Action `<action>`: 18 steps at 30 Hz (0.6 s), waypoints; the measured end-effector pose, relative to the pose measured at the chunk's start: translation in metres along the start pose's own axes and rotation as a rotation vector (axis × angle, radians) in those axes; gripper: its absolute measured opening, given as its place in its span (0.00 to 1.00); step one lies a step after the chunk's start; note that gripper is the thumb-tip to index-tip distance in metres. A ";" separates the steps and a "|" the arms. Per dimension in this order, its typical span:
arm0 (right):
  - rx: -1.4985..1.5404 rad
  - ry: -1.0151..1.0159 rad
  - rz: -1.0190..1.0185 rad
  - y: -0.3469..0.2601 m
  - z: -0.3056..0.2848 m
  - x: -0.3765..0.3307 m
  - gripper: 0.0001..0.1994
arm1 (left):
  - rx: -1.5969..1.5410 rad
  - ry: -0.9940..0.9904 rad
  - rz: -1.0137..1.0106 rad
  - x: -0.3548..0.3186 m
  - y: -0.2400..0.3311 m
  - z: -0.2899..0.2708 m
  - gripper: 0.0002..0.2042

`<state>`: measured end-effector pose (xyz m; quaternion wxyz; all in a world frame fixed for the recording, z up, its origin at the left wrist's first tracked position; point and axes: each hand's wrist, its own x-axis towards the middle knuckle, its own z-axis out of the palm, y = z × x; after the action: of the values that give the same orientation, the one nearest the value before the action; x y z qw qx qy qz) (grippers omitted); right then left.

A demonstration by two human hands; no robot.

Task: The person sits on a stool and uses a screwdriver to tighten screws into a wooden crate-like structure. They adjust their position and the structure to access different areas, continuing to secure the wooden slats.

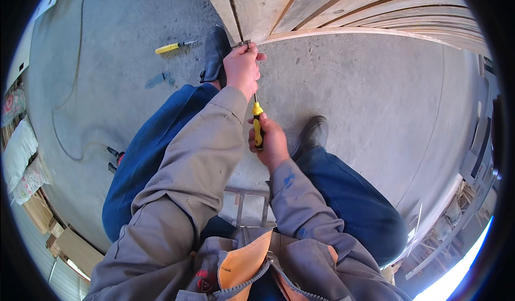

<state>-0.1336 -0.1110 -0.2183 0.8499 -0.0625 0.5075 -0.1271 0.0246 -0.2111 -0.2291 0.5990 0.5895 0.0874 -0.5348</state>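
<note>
My screwdriver [258, 132] stands out in yellow and black: a yellow collar at the far end of the handle, darker bands further down, and a slim metal shaft running away from me. It is between my knees, above the grey floor [365, 97], and its tip is out of sight by my left hand [242, 70]. My right hand [272, 143] is closed round the handle, thumb along its right side and fingers wrapped in from the left. My right forearm comes up from the near right, slanting left, with blue smears on the sleeve.

My left arm reaches farther, slanting from the near left to the foot of the wooden panel [279, 6]. There my left fingers are bent in at a small dark metal piece [248, 44] by the panel's corner; I cannot tell how tightly they close on it. My left shoe [216, 51] is just left of that hand, and farther left the spare driver [169, 48] lies on the floor, yellow-handled.
</note>
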 end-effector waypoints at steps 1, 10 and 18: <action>-0.351 0.265 -0.157 0.009 0.007 0.002 0.17 | 0.001 -0.009 0.004 0.001 0.000 -0.001 0.06; 0.125 -0.248 0.167 -0.015 -0.003 -0.003 0.22 | -0.036 -0.008 0.018 0.007 -0.002 -0.001 0.06; 0.081 -0.066 0.118 -0.010 0.000 -0.003 0.19 | -0.140 -0.103 -0.102 -0.011 -0.020 -0.025 0.08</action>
<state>-0.1368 -0.1199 -0.2132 0.8740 -0.0023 0.4766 -0.0949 0.0178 -0.1800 -0.2402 0.6144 0.5127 0.1238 -0.5869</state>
